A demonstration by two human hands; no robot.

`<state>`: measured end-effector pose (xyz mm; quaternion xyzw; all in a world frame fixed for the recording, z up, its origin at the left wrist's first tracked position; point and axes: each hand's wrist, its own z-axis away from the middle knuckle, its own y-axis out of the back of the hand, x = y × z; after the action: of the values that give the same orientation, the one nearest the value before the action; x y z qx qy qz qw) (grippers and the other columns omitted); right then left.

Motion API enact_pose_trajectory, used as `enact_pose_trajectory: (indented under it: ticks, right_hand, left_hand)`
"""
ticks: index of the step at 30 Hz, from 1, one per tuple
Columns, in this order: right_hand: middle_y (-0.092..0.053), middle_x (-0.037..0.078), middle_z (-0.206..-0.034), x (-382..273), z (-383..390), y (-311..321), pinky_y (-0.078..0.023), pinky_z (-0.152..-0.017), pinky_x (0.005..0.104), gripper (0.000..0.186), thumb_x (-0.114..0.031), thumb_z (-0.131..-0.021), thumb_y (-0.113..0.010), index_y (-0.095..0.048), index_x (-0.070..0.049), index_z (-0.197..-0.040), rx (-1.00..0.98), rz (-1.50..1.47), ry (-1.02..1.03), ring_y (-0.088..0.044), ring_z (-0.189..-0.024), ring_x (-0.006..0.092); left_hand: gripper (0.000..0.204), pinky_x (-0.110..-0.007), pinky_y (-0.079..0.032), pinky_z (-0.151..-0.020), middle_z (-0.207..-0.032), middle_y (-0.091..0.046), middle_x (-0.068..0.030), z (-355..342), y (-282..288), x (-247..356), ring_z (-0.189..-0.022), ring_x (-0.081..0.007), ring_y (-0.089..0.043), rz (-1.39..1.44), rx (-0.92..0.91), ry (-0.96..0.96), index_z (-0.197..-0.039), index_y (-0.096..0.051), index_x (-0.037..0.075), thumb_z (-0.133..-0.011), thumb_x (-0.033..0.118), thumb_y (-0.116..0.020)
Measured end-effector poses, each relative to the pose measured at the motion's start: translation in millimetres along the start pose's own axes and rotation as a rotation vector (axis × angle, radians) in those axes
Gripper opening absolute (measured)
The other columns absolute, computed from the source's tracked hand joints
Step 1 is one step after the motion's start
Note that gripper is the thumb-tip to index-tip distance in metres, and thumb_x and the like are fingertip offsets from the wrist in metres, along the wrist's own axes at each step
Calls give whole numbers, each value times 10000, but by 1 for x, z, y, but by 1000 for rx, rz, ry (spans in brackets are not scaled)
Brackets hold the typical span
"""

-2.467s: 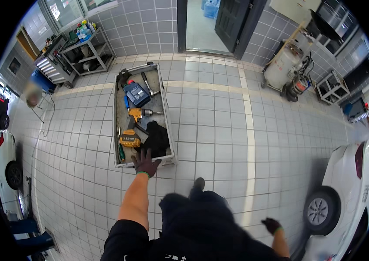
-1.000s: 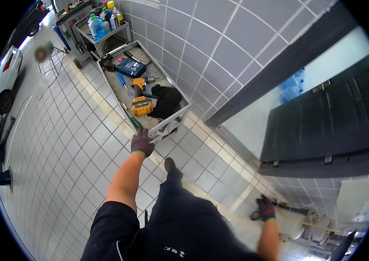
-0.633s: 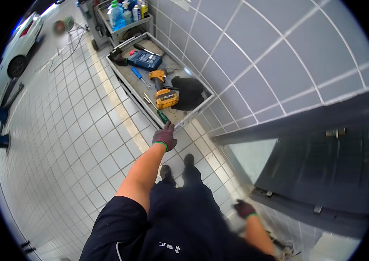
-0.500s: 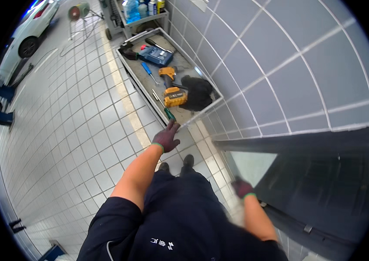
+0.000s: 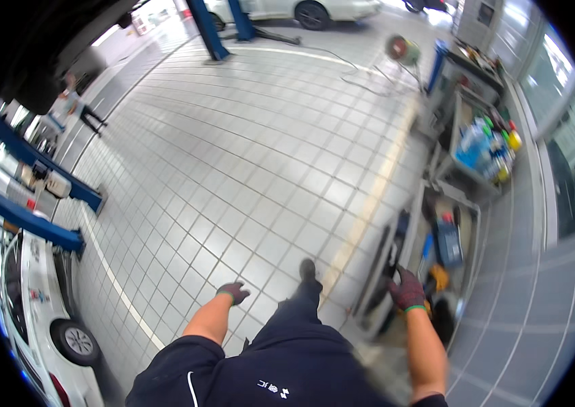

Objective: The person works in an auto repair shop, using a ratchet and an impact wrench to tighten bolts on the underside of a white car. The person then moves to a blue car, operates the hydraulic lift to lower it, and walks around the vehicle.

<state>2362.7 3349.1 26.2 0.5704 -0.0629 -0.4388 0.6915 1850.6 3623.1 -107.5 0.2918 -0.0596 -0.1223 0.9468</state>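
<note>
"Head view, then: how did the left hand point(image 5: 234, 293) look from your station?"

"I saw it gloved, above the tiled floor point(image 5: 253, 183), well apart from the tool cart point(image 5: 415, 234). Its grip was fairly wide, the digits loosely bent, and I saw nothing in it."

"And the right hand point(image 5: 407, 289)?"

"Gloved too, with a green cuff. I had it at the cart's left long side, its grip loosely wide and nothing seen in it. I couldn't tell whether it touched the rim."

"Where did the cart stand, and with what inside?"

"On my right, beside the grey tiled wall point(image 5: 504, 305). A blue plastic jug point(image 5: 449, 245) with a red cap lay toward the far end, a blue-handled screwdriver point(image 5: 427, 245) just left of it. Nearer the right hand lay a yellow cordless drill point(image 5: 439, 277), badly blurred, then a black cloth point(image 5: 443, 319)."

"Anything beyond?"

"Bottles point(image 5: 483, 150) crowded a second cart point(image 5: 446, 165) just past the first. A white car point(image 5: 42, 285) stood at lower left."
</note>
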Motion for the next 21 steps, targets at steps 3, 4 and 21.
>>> enact_pose_trajectory:
  ticks: [3, 4, 21]
  right_hand:
    - [-578, 227, -1430, -19, -97, -13, -414, -1145, 455, 703, -439, -860, -724, -559, -74, -1437, -61, 61, 90, -518, -1358, 388]
    - [-574, 227, -1436, -23, -124, -11, -413, -1147, 454, 696, -442, -860, -721, -566, -78, -1432, -29, 154, 124, -511, -1366, 384]
    - [-366, 120, -1650, 161, -442, -24, -197, -1262, 510, 659, -429, -1015, -398, -382, -98, -1585, -435, 1364, 110, -318, -1523, 331]
  left_hand:
    - [770, -436, -401, -1166, -1540, -514, -152, -6, -8, -72, -1424, -333, -483, 45, -47, 107, -1504, -510, 112, -927, 619, -562]
    - [793, -441, -403, -1157, -1512, -535, -180, -12, 14, -76, -1404, -368, -496, 20, -165, 108, -1499, -516, 95, -924, 640, -549]
    - [713, -437, -419, -1147, -1504, -558, -128, -101, 224, 0, -1381, -338, -527, 422, 48, 105, -1505, -507, 130, -970, 600, -532]
